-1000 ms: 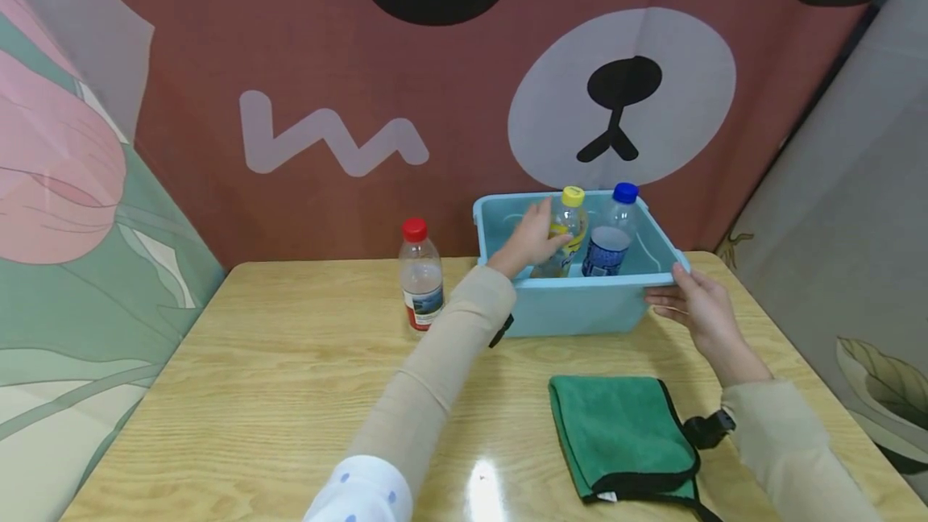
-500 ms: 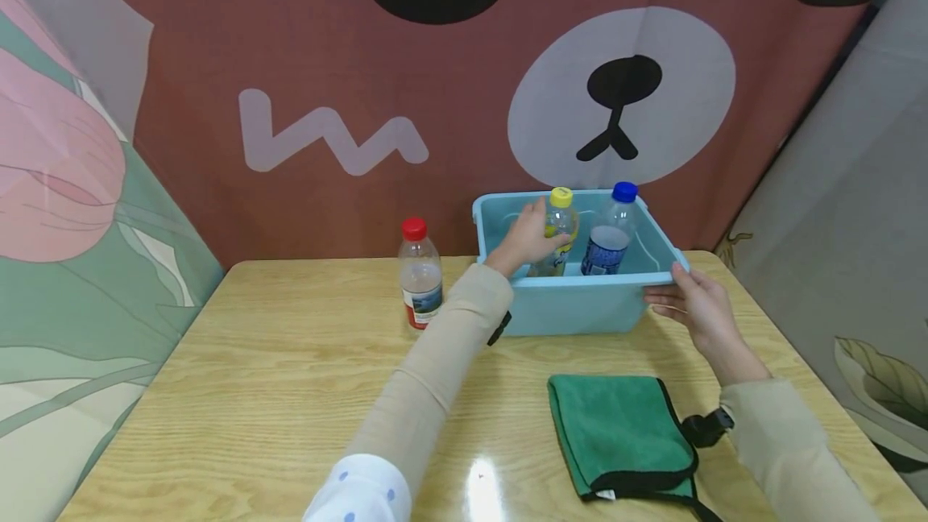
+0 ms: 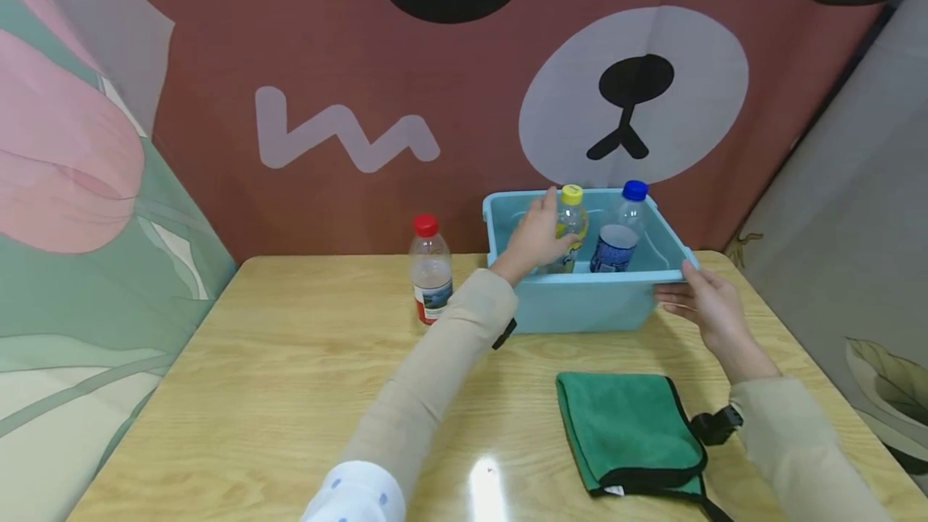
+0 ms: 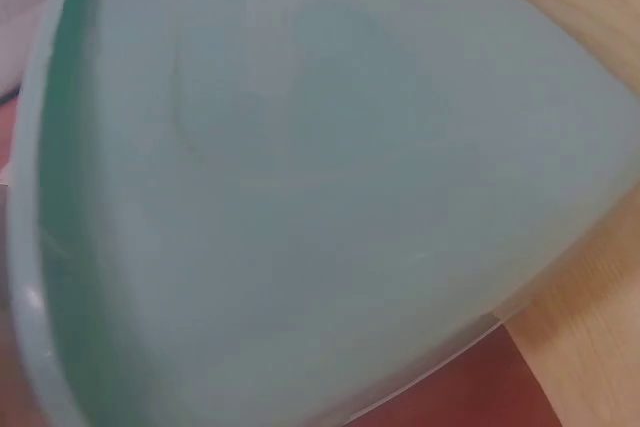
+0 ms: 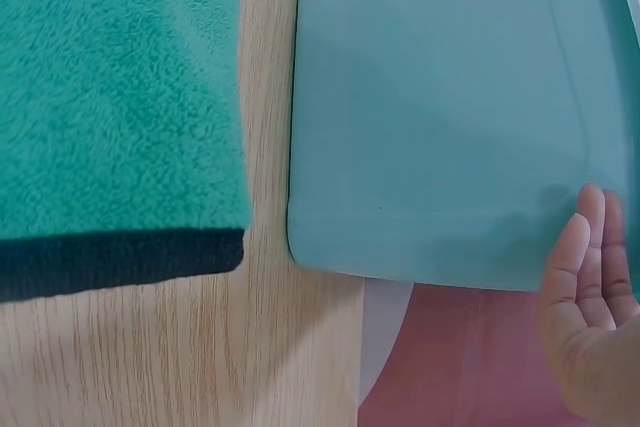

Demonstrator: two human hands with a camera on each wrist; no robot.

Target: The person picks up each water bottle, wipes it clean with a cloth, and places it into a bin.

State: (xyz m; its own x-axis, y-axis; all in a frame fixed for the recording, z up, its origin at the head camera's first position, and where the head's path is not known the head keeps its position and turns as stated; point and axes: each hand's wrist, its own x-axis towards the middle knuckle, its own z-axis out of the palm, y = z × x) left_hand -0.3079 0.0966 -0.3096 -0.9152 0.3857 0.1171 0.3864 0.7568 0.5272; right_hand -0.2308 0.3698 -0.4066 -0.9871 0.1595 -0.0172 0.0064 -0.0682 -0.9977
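Note:
A light blue plastic bin (image 3: pixel 580 304) stands at the back of the table in the head view. My left hand (image 3: pixel 535 240) reaches over its front rim, beside the yellow-capped bottle (image 3: pixel 571 220). The fingers point up and the thumb crosses in front of that bottle, hiding part of it. A blue-capped bottle (image 3: pixel 616 244) stands in the bin to its right. My right hand (image 3: pixel 714 308) holds the bin's front right corner, thumb at the rim and fingers beneath it. The right wrist view shows these fingers (image 5: pixel 590 267) along the bin's outer wall.
A red-capped bottle (image 3: pixel 431 276) stands on the table left of the bin. In front lies a folded green cloth (image 3: pixel 631 429) with black edging, near the right forearm. The wooden table (image 3: pixel 275 393) meets a brown printed curtain (image 3: pixel 341 208) behind.
The yellow-capped bottle has straightened and shifted slightly left inside the bin. My left fingers have risen a little beside it. The right hand keeps its place, and the head view has turned slightly.

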